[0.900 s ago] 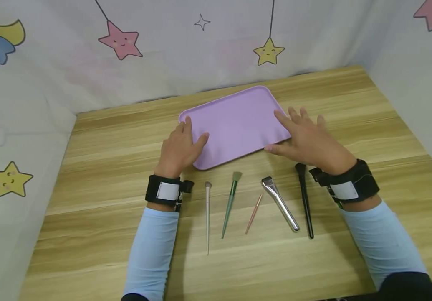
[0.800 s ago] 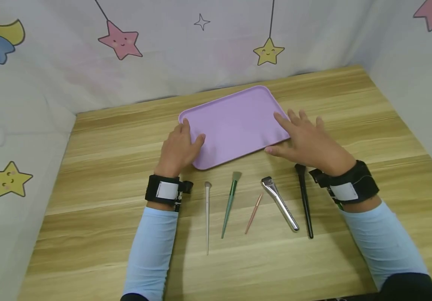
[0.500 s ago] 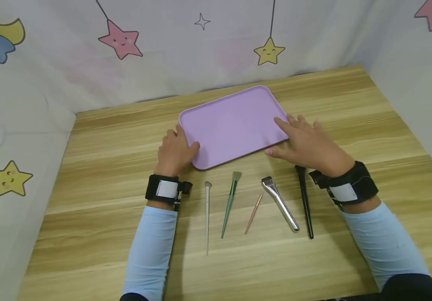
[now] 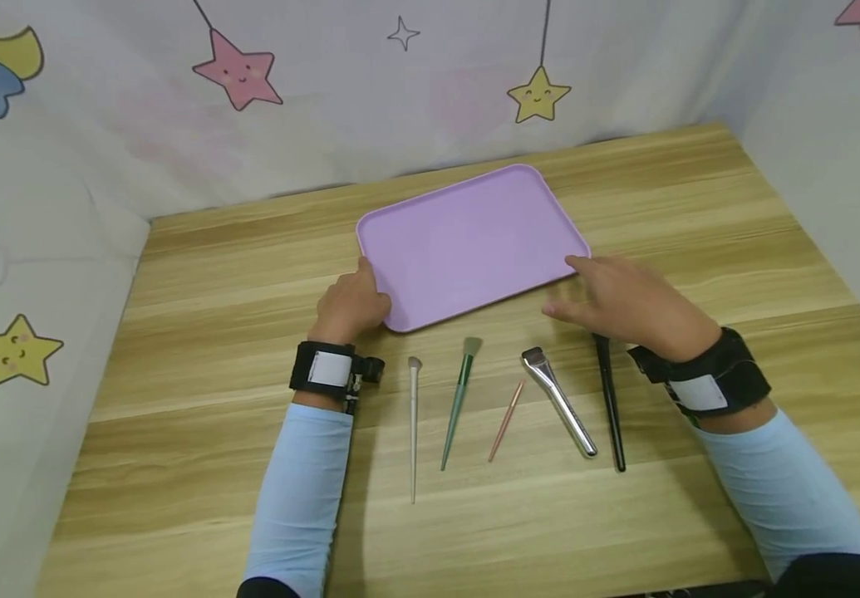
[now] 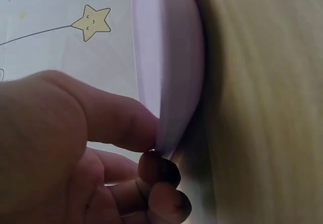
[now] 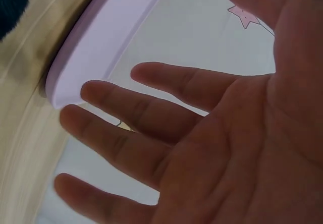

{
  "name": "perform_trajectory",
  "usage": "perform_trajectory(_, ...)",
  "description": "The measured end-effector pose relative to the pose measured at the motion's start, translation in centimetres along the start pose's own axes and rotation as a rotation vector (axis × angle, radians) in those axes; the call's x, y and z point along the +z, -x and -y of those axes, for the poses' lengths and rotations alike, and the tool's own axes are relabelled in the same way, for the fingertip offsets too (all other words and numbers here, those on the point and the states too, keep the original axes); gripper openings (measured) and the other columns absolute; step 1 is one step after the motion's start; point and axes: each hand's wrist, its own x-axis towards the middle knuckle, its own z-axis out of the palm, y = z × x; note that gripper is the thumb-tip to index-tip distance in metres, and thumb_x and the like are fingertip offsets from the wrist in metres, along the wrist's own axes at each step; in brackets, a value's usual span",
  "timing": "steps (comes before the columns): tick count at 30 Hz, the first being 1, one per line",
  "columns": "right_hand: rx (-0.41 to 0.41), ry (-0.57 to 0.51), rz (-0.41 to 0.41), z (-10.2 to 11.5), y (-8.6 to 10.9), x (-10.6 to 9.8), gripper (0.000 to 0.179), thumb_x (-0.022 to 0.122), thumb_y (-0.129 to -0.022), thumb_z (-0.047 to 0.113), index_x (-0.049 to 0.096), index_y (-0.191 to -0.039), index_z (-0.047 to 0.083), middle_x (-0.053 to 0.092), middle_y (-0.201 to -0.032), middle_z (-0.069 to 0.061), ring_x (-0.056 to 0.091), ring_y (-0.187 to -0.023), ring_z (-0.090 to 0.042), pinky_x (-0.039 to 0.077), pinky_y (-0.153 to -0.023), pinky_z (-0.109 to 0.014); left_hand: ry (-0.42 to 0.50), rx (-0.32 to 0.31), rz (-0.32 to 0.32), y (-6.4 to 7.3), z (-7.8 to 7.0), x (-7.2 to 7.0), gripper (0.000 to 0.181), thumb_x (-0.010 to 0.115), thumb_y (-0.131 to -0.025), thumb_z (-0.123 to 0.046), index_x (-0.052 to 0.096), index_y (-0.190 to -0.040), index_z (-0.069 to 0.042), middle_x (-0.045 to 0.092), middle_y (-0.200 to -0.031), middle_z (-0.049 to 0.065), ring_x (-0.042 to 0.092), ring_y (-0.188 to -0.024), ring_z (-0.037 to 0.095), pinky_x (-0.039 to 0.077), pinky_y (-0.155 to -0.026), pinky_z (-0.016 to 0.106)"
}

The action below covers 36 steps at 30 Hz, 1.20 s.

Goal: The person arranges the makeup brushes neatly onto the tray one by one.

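Note:
A flat purple tray (image 4: pixel 474 241) with a low rim lies at an angle on the table. My left hand (image 4: pixel 351 306) grips its left edge near the front corner. In the left wrist view, the thumb (image 5: pixel 121 120) meets the tray's rim (image 5: pixel 181 57), with curled fingertips just under it. My right hand (image 4: pixel 627 299) is at the tray's front right corner. Its fingers are spread and nearly straight in the right wrist view, beside the rim (image 6: pixel 111 37); whether they touch it I cannot tell. The right hand covers the head of a black makeup brush (image 4: pixel 611 407).
Several makeup brushes lie in a row in front of the tray: a pale one (image 4: pixel 413 432), a green one (image 4: pixel 455 411), a small pink one (image 4: pixel 506 422) and a silver one (image 4: pixel 564 407). Behind the wooden table (image 4: pixel 213 332) hangs a star-printed curtain (image 4: pixel 400 108).
My left hand has drawn back along the tray's left edge, its fingers curling onto the rim. The right hand has shifted right and nearer to me. The tray looks nearly unmoved.

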Motion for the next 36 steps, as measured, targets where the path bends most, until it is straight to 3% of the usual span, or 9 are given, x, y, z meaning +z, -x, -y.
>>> perform_trajectory(8,0.048,-0.042,0.054,-0.4,0.9,0.1,0.088,0.051,-0.091,0.059,0.033,-0.145,-0.008,0.045,-0.141,-0.031,0.044,-0.129,-0.047,0.037,-0.104,-0.058,0.039,-0.005,0.005,-0.5,0.2,0.2,0.077,0.043,-0.089,-0.022,0.007,-0.154,-0.001,0.052,-0.133,0.026,0.055,-0.094,0.035,0.047,-0.072,0.042)
perform_trajectory(15,0.032,-0.070,0.033,-0.4,1.3,0.1,0.085,0.054,-0.091,0.054,0.029,-0.148,-0.004,0.044,-0.142,-0.032,0.043,-0.130,-0.047,0.036,-0.104,-0.059,0.087,0.030,-0.005,-0.4,0.3,0.0,0.075,0.044,-0.089,-0.018,0.009,-0.153,0.004,0.045,-0.140,0.030,0.053,-0.104,0.037,0.047,-0.087,0.046)
perform_trajectory(18,0.029,-0.084,0.025,-0.4,1.5,0.1,0.083,0.057,-0.090,0.052,0.027,-0.151,0.002,0.047,-0.140,-0.029,0.047,-0.127,-0.045,0.040,-0.100,-0.059,0.091,0.035,-0.013,-0.6,0.4,-0.1,0.074,0.045,-0.090,-0.018,0.011,-0.153,0.003,0.045,-0.140,0.030,0.054,-0.103,0.037,0.047,-0.086,0.046)
perform_trajectory(20,0.049,-0.067,0.028,-0.5,1.7,0.1,0.080,0.058,-0.089,0.053,0.035,-0.147,0.003,0.053,-0.136,-0.027,0.053,-0.121,-0.042,0.044,-0.095,-0.057,0.086,0.039,-0.015,-0.7,0.5,-0.1,0.074,0.045,-0.090,-0.018,0.011,-0.153,0.002,0.046,-0.140,0.029,0.054,-0.103,0.036,0.047,-0.084,0.044)
perform_trajectory(23,0.093,-0.017,0.041,-0.6,1.9,0.0,0.072,0.059,-0.087,0.056,0.054,-0.130,-0.001,0.063,-0.121,-0.022,0.063,-0.098,-0.033,0.050,-0.076,-0.048,0.077,0.045,-0.017,-0.9,0.5,-0.1,0.072,0.044,-0.092,-0.019,0.011,-0.153,0.001,0.046,-0.141,0.027,0.054,-0.102,0.036,0.047,-0.083,0.043)
perform_trajectory(25,0.108,0.018,0.049,-0.7,2.1,-0.1,0.061,0.061,-0.085,0.056,0.066,-0.107,0.000,0.068,-0.100,-0.016,0.061,-0.079,-0.025,0.048,-0.062,-0.040,0.072,0.048,-0.014,-0.9,0.5,-0.2,0.072,0.043,-0.092,-0.019,0.011,-0.153,0.001,0.045,-0.142,0.027,0.053,-0.102,0.035,0.046,-0.083,0.044)
perform_trajectory(29,0.103,0.050,0.066,-0.7,2.5,-0.1,0.041,0.066,-0.084,0.048,0.062,-0.066,0.011,0.055,-0.064,0.000,0.049,-0.057,-0.015,0.036,-0.048,-0.029,0.065,0.047,0.004,-1.0,0.6,-0.2,0.070,0.040,-0.094,-0.019,0.008,-0.154,-0.001,0.043,-0.144,0.026,0.054,-0.099,0.035,0.045,-0.078,0.041)
perform_trajectory(31,0.100,0.060,0.079,-0.8,2.8,0.0,0.042,0.066,-0.084,0.044,0.054,-0.057,0.015,0.048,-0.057,0.003,0.045,-0.053,-0.014,0.033,-0.046,-0.028,0.063,0.043,0.013,-1.0,0.5,-0.1,0.071,0.039,-0.095,-0.020,0.006,-0.154,-0.002,0.044,-0.143,0.025,0.055,-0.094,0.034,0.044,-0.072,0.038)
perform_trajectory(36,0.101,0.073,0.116,-1.0,3.3,0.4,0.038,0.066,-0.084,0.039,0.055,-0.056,0.016,0.048,-0.056,0.003,0.044,-0.051,-0.013,0.032,-0.044,-0.027,0.059,0.047,0.018,-1.2,0.4,0.0,0.070,0.038,-0.095,-0.022,0.005,-0.155,-0.004,0.047,-0.140,0.024,0.054,-0.081,0.030,0.040,-0.062,0.034)
